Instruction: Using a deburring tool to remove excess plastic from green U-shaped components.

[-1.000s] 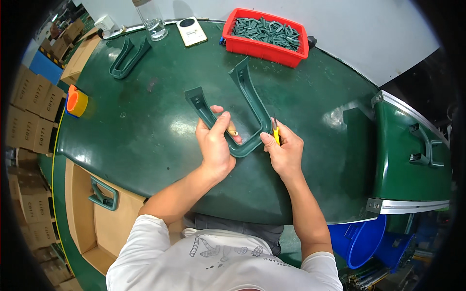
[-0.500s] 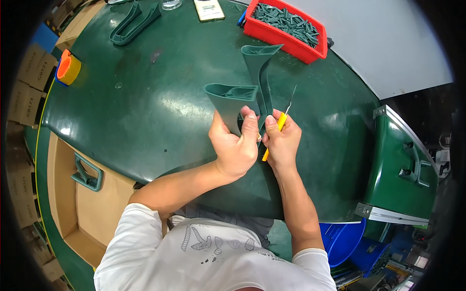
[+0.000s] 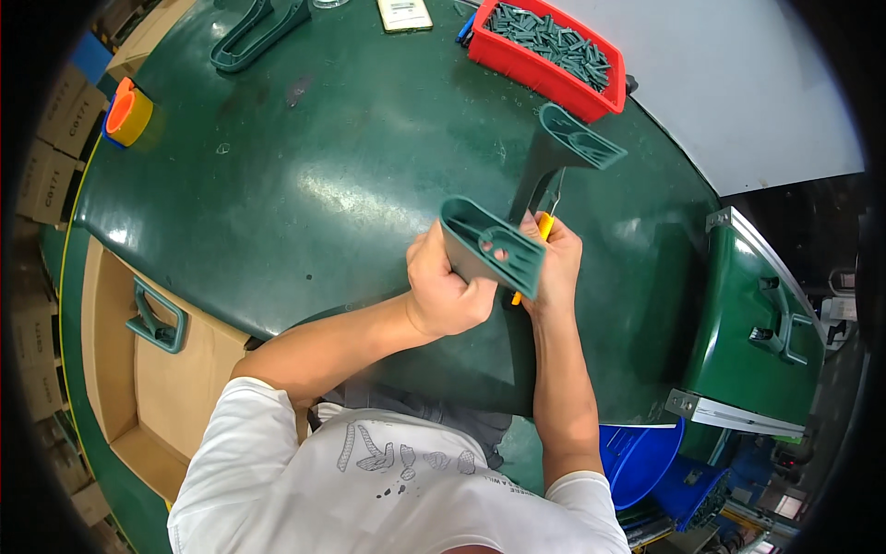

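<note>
Since the earlier frames, when the green plastic bracket [image 3: 517,217] was lying flat on the table, I am seeing it lifted up on edge, so its two open ends are now facing the camera, one near the wrists and one farther out toward the red bin [image 3: 546,48]. I am watching the left hand [image 3: 445,291] clenching around the nearer end of the bracket, fingers wrapped over its outer wall and holding it above the green table [image 3: 305,175]. Just beside it, the right hand [image 3: 554,263] is closing on a small knife with a yellow handle [image 3: 533,257], its thin blade pointing up along the bracket's inner edge; I cannot tell whether the blade is touching the plastic. Both forearms are coming up from the lower edge, past a white shirt. Beyond the hands, the red bin is sitting at the far edge of the table, filled with small dark green parts. A second green bracket [image 3: 258,32] is lying at the far left corner, well apart from the hands, and a roll of yellow tape with an orange core [image 3: 127,113] is resting near the left rim. Lower left, a cardboard box [image 3: 175,369] is standing open with a green handle-shaped part [image 3: 155,319] hooked over its wall.
</note>
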The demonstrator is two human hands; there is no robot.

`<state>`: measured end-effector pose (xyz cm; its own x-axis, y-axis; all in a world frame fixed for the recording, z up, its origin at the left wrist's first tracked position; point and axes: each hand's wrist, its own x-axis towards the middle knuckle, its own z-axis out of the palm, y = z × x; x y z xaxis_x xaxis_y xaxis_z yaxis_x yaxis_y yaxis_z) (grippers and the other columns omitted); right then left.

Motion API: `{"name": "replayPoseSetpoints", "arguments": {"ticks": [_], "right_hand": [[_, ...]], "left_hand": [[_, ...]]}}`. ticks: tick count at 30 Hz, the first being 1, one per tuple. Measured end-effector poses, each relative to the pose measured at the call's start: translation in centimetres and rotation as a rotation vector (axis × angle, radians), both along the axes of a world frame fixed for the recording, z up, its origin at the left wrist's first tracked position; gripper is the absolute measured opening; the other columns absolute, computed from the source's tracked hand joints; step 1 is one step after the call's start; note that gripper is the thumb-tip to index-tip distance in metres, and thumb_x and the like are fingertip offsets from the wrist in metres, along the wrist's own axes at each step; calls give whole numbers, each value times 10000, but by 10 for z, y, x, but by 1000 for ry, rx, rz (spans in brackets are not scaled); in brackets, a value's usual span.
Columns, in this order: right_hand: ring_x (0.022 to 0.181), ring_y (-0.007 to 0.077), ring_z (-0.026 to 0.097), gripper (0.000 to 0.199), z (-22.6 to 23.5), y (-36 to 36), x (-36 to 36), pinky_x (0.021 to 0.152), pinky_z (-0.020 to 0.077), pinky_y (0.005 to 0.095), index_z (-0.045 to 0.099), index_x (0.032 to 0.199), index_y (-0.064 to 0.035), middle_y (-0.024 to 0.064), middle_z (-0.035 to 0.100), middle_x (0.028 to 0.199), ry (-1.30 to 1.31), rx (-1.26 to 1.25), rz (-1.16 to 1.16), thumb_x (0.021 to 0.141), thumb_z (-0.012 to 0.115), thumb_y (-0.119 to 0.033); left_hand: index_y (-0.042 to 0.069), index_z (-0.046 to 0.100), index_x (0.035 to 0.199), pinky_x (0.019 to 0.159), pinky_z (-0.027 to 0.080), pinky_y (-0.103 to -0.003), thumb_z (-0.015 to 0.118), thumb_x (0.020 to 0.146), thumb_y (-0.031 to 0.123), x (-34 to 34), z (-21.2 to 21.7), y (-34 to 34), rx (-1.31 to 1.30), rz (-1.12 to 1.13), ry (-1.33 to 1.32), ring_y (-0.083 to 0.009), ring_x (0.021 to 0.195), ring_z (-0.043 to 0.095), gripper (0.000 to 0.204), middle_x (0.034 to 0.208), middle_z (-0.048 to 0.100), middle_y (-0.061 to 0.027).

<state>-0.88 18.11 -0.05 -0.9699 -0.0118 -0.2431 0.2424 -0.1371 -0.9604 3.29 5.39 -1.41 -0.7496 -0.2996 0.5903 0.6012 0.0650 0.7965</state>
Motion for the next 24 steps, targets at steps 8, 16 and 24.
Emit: {"name": "replayPoseSetpoints", "arguments": {"ticks": [8,16,24], "right_hand": [[416,115,491,165,7,4,11,347,291,221,544,754,-15,47,529,556,-227,-164,98,873,597,-117],[488,108,489,195,9,-16,53,406,350,223,567,811,3,56,544,621,385,53,-97,922,581,-157],[575,81,502,323,117,1,-26,544,426,235,591,1114,17,5,559,666,847,620,-366,911,591,-234]], "left_hand": [[-70,496,924,502,451,-274,622,772,-40,-6,-7,-6,-81,24,234,-153,540,514,200,728,552,-97],[32,460,902,429,413,-281,558,837,-24,-40,12,-22,510,154,-234,-131,458,490,131,636,530,-46],[79,464,956,429,396,-304,570,853,64,-39,14,-29,856,-320,-481,-149,445,464,149,583,472,-47]]}}
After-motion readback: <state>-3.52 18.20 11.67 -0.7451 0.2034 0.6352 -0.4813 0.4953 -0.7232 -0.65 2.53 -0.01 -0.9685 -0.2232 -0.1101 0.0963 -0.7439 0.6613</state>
